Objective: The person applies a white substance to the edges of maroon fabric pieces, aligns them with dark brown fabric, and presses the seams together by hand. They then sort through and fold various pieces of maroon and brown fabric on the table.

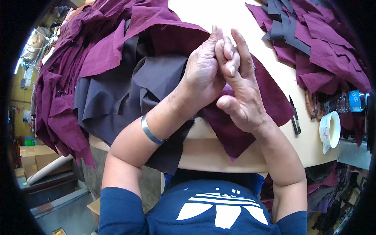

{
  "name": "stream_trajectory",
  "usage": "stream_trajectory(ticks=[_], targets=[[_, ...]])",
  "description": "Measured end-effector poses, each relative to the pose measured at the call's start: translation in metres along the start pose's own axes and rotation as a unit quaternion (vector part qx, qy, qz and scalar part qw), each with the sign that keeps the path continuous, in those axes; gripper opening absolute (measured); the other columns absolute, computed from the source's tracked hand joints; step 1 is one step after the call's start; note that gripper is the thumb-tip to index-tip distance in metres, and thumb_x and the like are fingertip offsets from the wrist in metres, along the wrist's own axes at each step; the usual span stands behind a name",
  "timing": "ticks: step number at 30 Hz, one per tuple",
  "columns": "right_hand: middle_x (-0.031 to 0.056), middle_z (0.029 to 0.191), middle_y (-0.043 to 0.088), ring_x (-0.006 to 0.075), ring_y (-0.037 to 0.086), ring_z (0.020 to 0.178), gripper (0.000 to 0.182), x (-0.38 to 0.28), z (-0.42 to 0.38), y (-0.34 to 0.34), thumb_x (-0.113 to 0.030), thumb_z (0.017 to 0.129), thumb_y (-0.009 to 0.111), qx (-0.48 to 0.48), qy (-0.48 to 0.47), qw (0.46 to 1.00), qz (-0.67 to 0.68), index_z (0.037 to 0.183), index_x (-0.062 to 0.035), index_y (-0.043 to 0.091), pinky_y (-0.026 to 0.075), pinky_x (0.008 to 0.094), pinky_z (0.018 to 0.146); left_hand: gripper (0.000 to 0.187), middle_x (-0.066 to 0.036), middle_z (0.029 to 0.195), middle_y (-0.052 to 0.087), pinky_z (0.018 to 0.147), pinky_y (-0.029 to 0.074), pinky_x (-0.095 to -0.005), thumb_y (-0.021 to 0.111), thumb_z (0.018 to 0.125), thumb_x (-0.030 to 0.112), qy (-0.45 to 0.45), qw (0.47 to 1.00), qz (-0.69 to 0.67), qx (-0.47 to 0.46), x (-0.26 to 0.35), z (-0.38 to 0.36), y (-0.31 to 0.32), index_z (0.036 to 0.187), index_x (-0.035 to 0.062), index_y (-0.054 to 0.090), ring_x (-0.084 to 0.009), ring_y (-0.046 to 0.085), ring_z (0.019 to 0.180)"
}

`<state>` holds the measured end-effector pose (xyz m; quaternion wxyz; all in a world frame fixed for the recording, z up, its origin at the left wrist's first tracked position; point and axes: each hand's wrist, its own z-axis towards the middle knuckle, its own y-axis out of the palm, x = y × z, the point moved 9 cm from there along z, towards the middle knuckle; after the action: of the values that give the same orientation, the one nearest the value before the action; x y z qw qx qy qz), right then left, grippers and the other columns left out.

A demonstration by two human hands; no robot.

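Above the table, my left hand (pixel 201 72) and my right hand (pixel 246 100) meet. The curled fingers of the left press round the fingers of the right. On my right hand, one finger points straight up and the thumb stands apart; its other fingers are partly hidden. No tool or cloth shows between them. Beneath both hands lies a maroon cloth piece (pixel 270 92), one pointed corner towards my body. Dark grey cloth (pixel 107 94) spreads beside my left forearm, which wears a metal bangle.
Heaped maroon cloth (pixel 58 90) hangs over the table's left side. More maroon and grey pieces (pixel 313 39) pile at far right. A black-handled knife or cutter (pixel 294 117) lies on the table (pixel 317 154), near a white cup (pixel 329 131) and a plastic bottle (pixel 348 102).
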<state>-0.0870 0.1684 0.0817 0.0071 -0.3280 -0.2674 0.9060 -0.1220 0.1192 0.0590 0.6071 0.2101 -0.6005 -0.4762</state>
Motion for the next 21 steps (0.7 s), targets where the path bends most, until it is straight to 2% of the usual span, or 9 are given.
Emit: stream_trajectory(ticks=[2,4,5,6,7,12,15,18,21], targets=[[0.02,0.145,0.012,0.0342,0.014,0.135,0.09,-0.003,0.002,-0.003,-0.074,0.077,0.035,0.012,0.018,0.999,0.04,0.134,-0.0038,0.038,0.02,0.0426,0.108,0.045,-0.005,0.067,0.051,0.065,0.043,-0.0239,0.033,0.096,0.042,-0.01,0.997,-0.043,-0.06,-0.002,0.0,0.006,0.082,0.0036,0.051,-0.0117,0.049,0.063],[0.0186,0.146,0.012,0.0315,0.013,0.136,0.086,0.008,0.0,-0.002,-0.069,0.081,0.037,0.058,-0.017,0.995,0.079,0.137,-0.0032,0.032,0.017,0.0407,0.108,0.041,-0.005,0.074,0.053,0.07,0.043,-0.0239,0.034,0.097,0.038,0.054,0.995,0.079,0.028,0.004,-0.004,0.014,0.089,0.0022,0.052,-0.0117,0.051,0.071],[0.0176,0.146,0.012,0.0294,0.011,0.136,0.085,0.011,-0.004,-0.003,-0.066,0.082,0.037,0.049,0.02,0.988,0.142,0.138,-0.0028,0.027,0.015,0.0398,0.109,0.04,-0.005,0.077,0.054,0.073,0.043,-0.0239,0.034,0.097,0.036,0.085,0.984,0.139,0.073,0.007,-0.006,0.016,0.093,0.0014,0.052,-0.0117,0.052,0.075],[0.0167,0.146,0.012,0.0272,0.009,0.137,0.084,0.008,-0.003,-0.005,-0.064,0.084,0.037,0.045,0.058,0.976,0.206,0.14,-0.0024,0.023,0.013,0.0388,0.109,0.035,-0.005,0.084,0.055,0.079,0.042,-0.0244,0.034,0.098,0.031,0.124,0.972,0.202,-0.001,0.008,-0.005,0.028,0.1,0.0001,0.051,-0.0119,0.052,0.084],[0.0157,0.147,0.012,0.025,0.008,0.137,0.084,0.004,-0.002,-0.007,-0.062,0.085,0.037,0.045,0.097,0.958,0.267,0.141,-0.002,0.018,0.011,0.0379,0.109,0.035,-0.006,0.082,0.055,0.077,0.044,-0.0247,0.034,0.098,0.03,0.137,0.963,0.232,0.014,0.009,-0.007,0.028,0.099,-0.0001,0.052,-0.0125,0.054,0.082],[0.0155,0.147,0.009,0.0239,0.002,0.138,0.083,-0.009,0.002,-0.002,-0.063,0.085,0.035,0.012,0.043,0.982,0.184,0.137,0.001,0.028,0.013,0.0375,0.109,0.04,-0.009,0.073,0.055,0.066,0.048,-0.0269,0.034,0.097,0.037,0.081,0.992,0.088,0.032,0.002,0.001,-0.004,0.089,0.002,0.052,-0.016,0.057,0.065],[0.016,0.147,0.01,0.0236,0.0,0.138,0.082,-0.015,0.001,0.003,-0.063,0.085,0.034,0.007,0.012,0.986,0.164,0.135,0.0023,0.033,0.012,0.0372,0.109,0.041,-0.009,0.07,0.055,0.063,0.049,-0.0269,0.034,0.096,0.039,0.075,0.993,0.084,-0.029,0.009,0.004,-0.005,0.085,0.0029,0.051,-0.017,0.057,0.061],[0.0179,0.145,0.018,0.025,0.007,0.137,0.083,-0.007,-0.001,0.001,-0.063,0.086,0.03,0.023,0.057,0.971,0.232,0.137,0.0016,0.029,0.011,0.0351,0.109,0.038,-0.008,0.071,0.056,0.059,0.047,-0.0248,0.034,0.097,0.037,0.127,0.983,0.131,0.027,0.01,0.003,0.002,0.089,0.0036,0.05,-0.0153,0.059,0.064],[0.0066,0.148,0.013,0.0193,0.009,0.136,0.106,0.005,-0.002,0.003,-0.082,0.073,0.017,-0.026,0.168,0.955,0.243,0.143,-0.0026,0.011,0.009,0.0364,0.108,0.031,-0.008,0.075,0.058,0.055,0.047,-0.0226,0.032,0.098,0.031,0.134,0.973,0.179,0.056,0.013,0.0,0.006,0.095,0.0045,0.048,-0.0147,0.061,0.069]])
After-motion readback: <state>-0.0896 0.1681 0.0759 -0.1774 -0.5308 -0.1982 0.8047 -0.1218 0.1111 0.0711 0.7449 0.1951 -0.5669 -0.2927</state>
